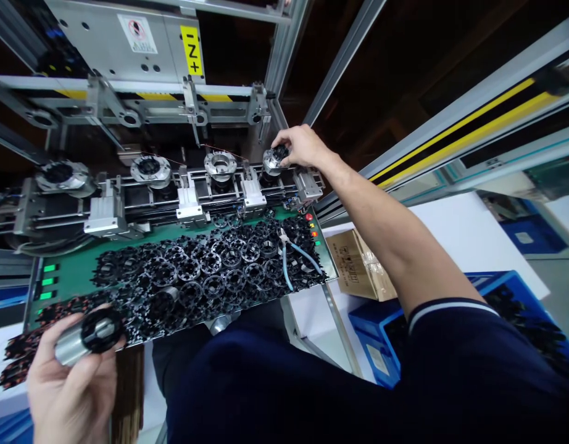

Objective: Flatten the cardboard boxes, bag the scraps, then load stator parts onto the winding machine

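My left hand (pixel 71 376), at the lower left, is closed around a silver metal cylinder (pixel 70 344) with a black slotted plastic ring at one end. At the rightmost round metal fixture (pixel 271 165) of the machine, the fingers of my right hand (pixel 299 145) pinch a black slotted motor part (pixel 279 152). That part sits at the fixture's top; how deep it is seated is hidden. Farther left are three similar fixtures. The middle one (pixel 220 163) shows an open centre, while a black part (pixel 149 166) fills the fixture left of it.
Many black slotted rings (pixel 210 262) cover the green bench top (pixel 78 246). Blue-handled cutters (pixel 288 265) lie on them at the right, near red and green buttons (pixel 309 217). A cardboard box (pixel 358 265) and blue bins (pixel 377 339) stand below. Thin copper wires reach the fixtures.
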`<state>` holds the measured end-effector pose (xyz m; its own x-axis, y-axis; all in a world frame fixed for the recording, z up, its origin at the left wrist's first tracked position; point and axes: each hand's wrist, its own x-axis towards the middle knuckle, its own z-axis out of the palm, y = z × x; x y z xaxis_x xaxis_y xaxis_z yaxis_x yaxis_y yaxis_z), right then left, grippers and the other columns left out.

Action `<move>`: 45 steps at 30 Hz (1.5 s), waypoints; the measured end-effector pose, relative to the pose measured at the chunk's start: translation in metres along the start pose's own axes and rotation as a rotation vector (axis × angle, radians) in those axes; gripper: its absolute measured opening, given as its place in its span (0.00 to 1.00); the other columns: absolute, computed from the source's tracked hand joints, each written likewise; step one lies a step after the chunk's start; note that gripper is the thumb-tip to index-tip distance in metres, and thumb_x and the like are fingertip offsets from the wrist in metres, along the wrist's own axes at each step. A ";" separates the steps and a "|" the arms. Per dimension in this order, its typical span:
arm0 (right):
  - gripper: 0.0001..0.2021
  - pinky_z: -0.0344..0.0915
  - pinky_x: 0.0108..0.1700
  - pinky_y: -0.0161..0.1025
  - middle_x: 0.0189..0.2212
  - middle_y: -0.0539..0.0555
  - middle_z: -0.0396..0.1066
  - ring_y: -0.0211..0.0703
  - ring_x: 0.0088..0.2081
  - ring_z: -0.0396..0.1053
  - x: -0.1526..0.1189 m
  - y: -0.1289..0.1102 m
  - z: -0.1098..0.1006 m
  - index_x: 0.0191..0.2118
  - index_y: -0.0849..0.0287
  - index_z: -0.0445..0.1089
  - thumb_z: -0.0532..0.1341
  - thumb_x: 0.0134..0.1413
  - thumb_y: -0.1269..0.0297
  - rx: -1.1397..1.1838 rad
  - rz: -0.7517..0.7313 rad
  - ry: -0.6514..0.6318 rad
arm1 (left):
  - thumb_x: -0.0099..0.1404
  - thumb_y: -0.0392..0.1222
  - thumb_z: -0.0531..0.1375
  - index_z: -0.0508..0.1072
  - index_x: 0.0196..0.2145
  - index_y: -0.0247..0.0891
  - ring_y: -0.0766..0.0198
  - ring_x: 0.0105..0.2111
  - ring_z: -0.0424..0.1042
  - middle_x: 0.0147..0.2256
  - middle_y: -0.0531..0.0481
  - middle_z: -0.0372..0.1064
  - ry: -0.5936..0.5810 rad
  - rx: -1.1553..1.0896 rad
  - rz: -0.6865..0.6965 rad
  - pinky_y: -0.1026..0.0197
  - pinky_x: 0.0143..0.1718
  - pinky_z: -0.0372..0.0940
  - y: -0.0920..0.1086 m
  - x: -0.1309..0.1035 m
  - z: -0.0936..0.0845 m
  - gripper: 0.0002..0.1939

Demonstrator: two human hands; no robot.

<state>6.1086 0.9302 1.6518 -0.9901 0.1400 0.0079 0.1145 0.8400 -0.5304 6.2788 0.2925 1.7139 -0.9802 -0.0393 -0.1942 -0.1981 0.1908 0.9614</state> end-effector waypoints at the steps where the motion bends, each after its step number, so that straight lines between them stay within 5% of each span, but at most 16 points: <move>1: 0.33 0.80 0.68 0.68 0.49 0.58 0.87 0.66 0.55 0.83 0.003 0.000 -0.003 0.54 0.56 0.90 0.91 0.46 0.44 0.000 -0.013 -0.025 | 0.62 0.44 0.73 0.89 0.59 0.81 0.40 0.77 0.74 0.56 0.72 0.86 0.032 -0.060 -0.026 0.36 0.90 0.57 0.005 0.004 0.004 0.31; 6: 0.33 0.83 0.62 0.68 0.39 0.55 0.83 0.62 0.48 0.83 0.009 0.001 -0.014 0.50 0.53 0.90 0.94 0.40 0.45 0.105 -0.055 -0.056 | 0.60 0.53 0.71 0.89 0.53 0.84 0.40 0.87 0.53 0.63 0.86 0.80 0.079 -0.092 -0.046 0.36 0.91 0.55 0.027 0.009 0.031 0.25; 9: 0.34 0.83 0.62 0.66 0.38 0.53 0.82 0.61 0.49 0.83 0.008 0.002 -0.015 0.51 0.51 0.90 0.94 0.41 0.43 0.145 -0.074 -0.039 | 0.54 0.51 0.69 0.88 0.44 0.79 0.38 0.82 0.65 0.55 0.82 0.84 0.090 -0.122 -0.098 0.44 0.91 0.57 0.033 0.004 0.037 0.22; 11: 0.35 0.82 0.65 0.67 0.40 0.54 0.82 0.61 0.51 0.83 0.008 0.005 -0.015 0.54 0.52 0.90 0.93 0.44 0.41 0.120 -0.079 -0.052 | 0.48 0.49 0.67 0.86 0.40 0.75 0.36 0.67 0.82 0.44 0.74 0.85 0.075 -0.158 -0.149 0.47 0.86 0.66 0.031 0.002 0.035 0.22; 14: 0.37 0.79 0.71 0.70 0.50 0.59 0.85 0.66 0.59 0.82 0.007 0.012 -0.014 0.58 0.53 0.89 0.91 0.47 0.38 0.016 -0.112 -0.119 | 0.45 0.48 0.72 0.86 0.38 0.70 0.43 0.41 0.86 0.35 0.66 0.79 0.041 -0.212 -0.200 0.43 0.60 0.87 0.023 0.001 0.028 0.20; 17: 0.46 0.73 0.77 0.75 0.68 0.66 0.79 0.79 0.72 0.74 -0.007 -0.005 -0.011 0.67 0.54 0.86 0.90 0.48 0.33 -0.141 -0.149 -0.176 | 0.44 0.61 0.88 0.87 0.37 0.66 0.48 0.40 0.87 0.38 0.63 0.81 -0.009 -0.273 -0.254 0.50 0.36 0.85 0.015 -0.002 0.022 0.24; 20: 0.51 0.67 0.81 0.82 0.78 0.69 0.72 0.86 0.79 0.66 -0.048 -0.072 -0.002 0.78 0.54 0.79 0.87 0.56 0.34 -0.107 -0.251 -0.113 | 0.37 0.73 0.93 0.88 0.39 0.61 0.54 0.40 0.88 0.40 0.61 0.83 -0.063 -0.405 -0.292 0.59 0.35 0.84 0.021 -0.011 0.028 0.36; 24: 0.35 0.80 0.74 0.73 0.69 0.56 0.82 0.69 0.70 0.80 -0.140 -0.211 0.008 0.80 0.39 0.78 0.77 0.74 0.42 0.347 -0.496 -0.184 | 0.41 0.76 0.91 0.83 0.41 0.52 0.52 0.38 0.89 0.40 0.55 0.83 -0.187 -0.466 -0.227 0.61 0.31 0.81 0.044 -0.019 0.055 0.41; 27: 0.40 0.85 0.70 0.66 0.67 0.51 0.84 0.62 0.65 0.84 -0.199 -0.296 0.013 0.83 0.26 0.72 0.79 0.71 0.50 0.570 -0.634 -0.252 | 0.44 0.85 0.87 0.83 0.47 0.54 0.45 0.43 0.90 0.47 0.50 0.85 -0.280 -0.394 -0.200 0.54 0.33 0.84 0.055 -0.020 0.073 0.46; 31: 0.41 0.86 0.67 0.65 0.62 0.51 0.86 0.60 0.61 0.85 -0.225 -0.341 0.019 0.83 0.22 0.70 0.77 0.71 0.59 0.573 -0.673 -0.193 | 0.49 0.85 0.86 0.85 0.56 0.56 0.37 0.58 0.88 0.59 0.47 0.85 -0.336 -0.413 -0.178 0.46 0.46 0.89 0.056 -0.023 0.079 0.48; 35: 0.34 0.85 0.66 0.68 0.63 0.54 0.85 0.64 0.62 0.84 -0.194 -0.322 0.008 0.78 0.33 0.77 0.76 0.69 0.56 0.389 -0.574 -0.131 | 0.67 0.72 0.84 0.79 0.64 0.56 0.38 0.58 0.89 0.66 0.45 0.83 -0.362 -0.378 -0.091 0.48 0.47 0.89 0.055 -0.024 0.058 0.38; 39: 0.33 0.84 0.64 0.63 0.64 0.60 0.81 0.64 0.61 0.83 -0.106 -0.260 0.005 0.74 0.48 0.78 0.76 0.69 0.45 0.221 -0.397 0.066 | 0.74 0.65 0.82 0.82 0.61 0.54 0.39 0.58 0.90 0.66 0.42 0.84 -0.332 -0.283 0.038 0.51 0.49 0.88 0.066 -0.008 0.023 0.27; 42: 0.39 0.85 0.61 0.63 0.61 0.63 0.82 0.64 0.56 0.83 -0.031 -0.202 0.022 0.71 0.55 0.78 0.82 0.60 0.44 0.121 -0.229 0.136 | 0.74 0.61 0.83 0.84 0.57 0.49 0.44 0.59 0.89 0.63 0.44 0.85 -0.252 -0.191 0.200 0.55 0.51 0.87 0.081 0.038 0.007 0.24; 45: 0.34 0.85 0.61 0.63 0.55 0.64 0.86 0.63 0.52 0.83 0.018 -0.164 0.044 0.62 0.60 0.83 0.86 0.53 0.53 0.044 -0.088 0.090 | 0.78 0.64 0.79 0.79 0.66 0.39 0.47 0.52 0.91 0.57 0.40 0.87 -0.148 -0.117 0.334 0.57 0.45 0.85 0.090 0.115 0.000 0.33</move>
<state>6.0680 0.7719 1.7014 -0.9847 0.1152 0.1306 0.0224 0.8277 -0.5608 6.1483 0.3057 1.7785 -0.9818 0.1501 0.1163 0.1257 0.0552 0.9905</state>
